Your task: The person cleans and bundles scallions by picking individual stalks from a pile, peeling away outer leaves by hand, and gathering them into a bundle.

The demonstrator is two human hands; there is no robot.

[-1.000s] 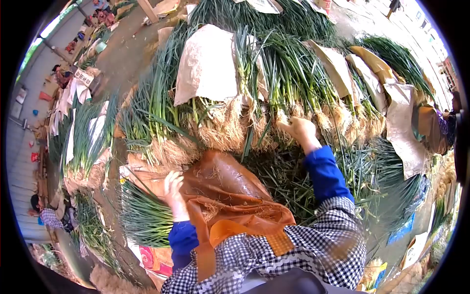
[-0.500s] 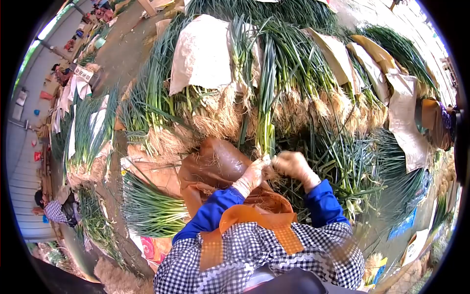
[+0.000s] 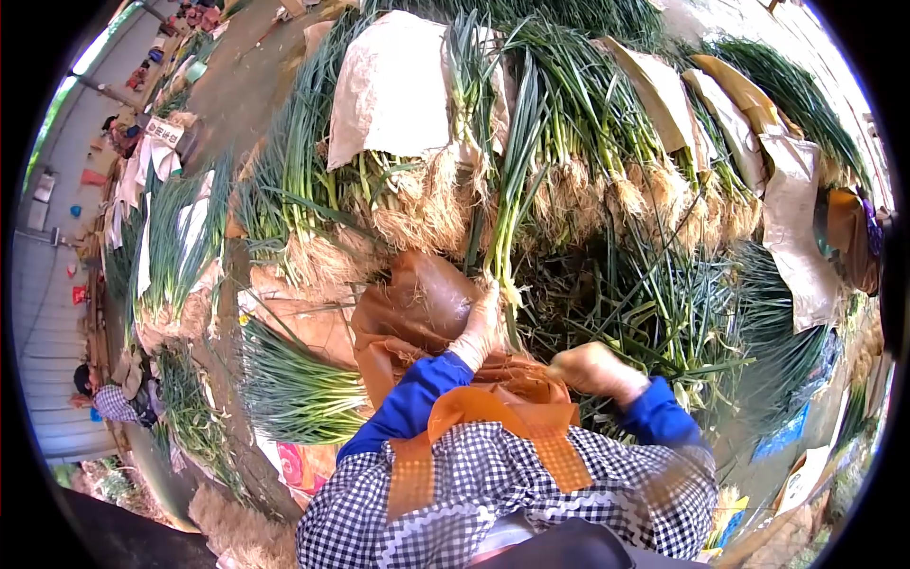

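Observation:
My left hand [image 3: 482, 324] is closed around the root end of a small bunch of green onions [image 3: 504, 232], whose leaves point away from me. My right hand [image 3: 592, 370] is closed, lower and to the right, apart from the bunch. Whatever its fingers may pinch is hidden. A brown apron [image 3: 431, 308] with bits of root on it covers my lap under the left hand. Right of the bunch lies a heap of loose green leaves [image 3: 654, 313].
Rows of green onions with tan roots [image 3: 422, 204] lie ahead, partly under a pale sack [image 3: 393, 90]. Trimmed green onions [image 3: 303, 389] lie at my left on a mat. Farther left another person [image 3: 116, 401] bends beside more onions [image 3: 180, 256].
My right hand has moved away from the root end, down and to the right. My left hand keeps its hold on the bunch, slightly further left, and the root end is now more visible.

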